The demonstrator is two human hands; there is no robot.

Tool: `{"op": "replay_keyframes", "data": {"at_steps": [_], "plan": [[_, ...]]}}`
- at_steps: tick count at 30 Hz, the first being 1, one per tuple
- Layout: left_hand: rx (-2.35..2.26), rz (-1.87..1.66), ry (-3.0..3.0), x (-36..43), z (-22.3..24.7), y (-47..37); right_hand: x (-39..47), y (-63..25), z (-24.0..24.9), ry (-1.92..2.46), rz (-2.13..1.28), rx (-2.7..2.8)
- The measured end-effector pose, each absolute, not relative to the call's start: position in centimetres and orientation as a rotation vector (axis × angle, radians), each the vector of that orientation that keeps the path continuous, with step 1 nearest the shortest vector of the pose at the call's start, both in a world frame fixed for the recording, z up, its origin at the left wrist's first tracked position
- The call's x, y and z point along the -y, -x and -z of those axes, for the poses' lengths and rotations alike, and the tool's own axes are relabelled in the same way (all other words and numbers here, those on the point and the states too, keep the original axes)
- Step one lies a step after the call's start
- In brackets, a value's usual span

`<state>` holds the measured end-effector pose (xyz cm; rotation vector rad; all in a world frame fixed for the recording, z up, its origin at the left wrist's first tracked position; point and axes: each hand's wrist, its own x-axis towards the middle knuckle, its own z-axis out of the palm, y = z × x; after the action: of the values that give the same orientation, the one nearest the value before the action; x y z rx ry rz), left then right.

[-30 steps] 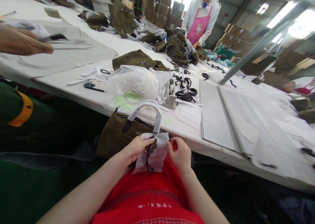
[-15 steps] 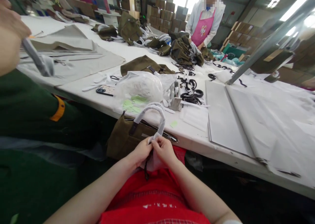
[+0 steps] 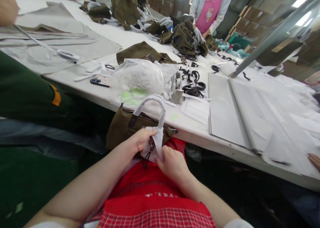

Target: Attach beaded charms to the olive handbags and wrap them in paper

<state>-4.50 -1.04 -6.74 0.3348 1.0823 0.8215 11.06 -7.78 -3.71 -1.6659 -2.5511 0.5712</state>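
An olive-brown handbag rests against the table's front edge before me, its arched handle wrapped in white. At the handle's right-hand base hangs a sheet of white wrapping. My left hand pinches the upper left part of this wrapping between thumb and fingers. Lower down, my right hand is closed on its right edge. A dark chain dangles in front of the wrapping, between the hands. An open-looking zipper runs along the bag's top.
On the white table lie a clear plastic bag, a phone, black straps and grey sheets. More olive bags are heaped farther back. A metal pole rises at right. A co-worker's green sleeve is at left.
My hands have moved apart, the right one lower, and the white wrapping is spread between them. The chain shows more. The co-worker's hand at left has moved toward the frame's edge.
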Motion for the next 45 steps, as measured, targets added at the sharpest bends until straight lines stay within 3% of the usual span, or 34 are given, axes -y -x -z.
{"op": "replay_keyframes", "data": {"at_steps": [3,8,13,18,30,45], "plan": [[-1.087,-0.787,-0.315,0.5,6.8,4.6,10.1,-11.1,2.9,1.559,-0.486,2.762],[-1.116,-0.729,-0.38,-0.2,6.5,5.0,10.7,-11.0,1.2,0.698,-0.69,2.869],[-1.151,-0.664,-0.643,-0.3,5.1,7.2,4.4,-11.5,2.8,1.464,-0.853,2.151],[-1.253,-0.579,-1.143,-0.6,4.2,9.3,-1.0,-8.9,6.6,1.615,-1.634,1.673],[-1.66,-0.707,-1.341,0.0,6.6,9.9,0.1,-6.4,10.8,1.596,-1.246,1.462],[-1.416,-0.981,-0.665,1.0,6.9,6.2,0.7,-7.0,10.1,1.639,-1.13,1.492]]}}
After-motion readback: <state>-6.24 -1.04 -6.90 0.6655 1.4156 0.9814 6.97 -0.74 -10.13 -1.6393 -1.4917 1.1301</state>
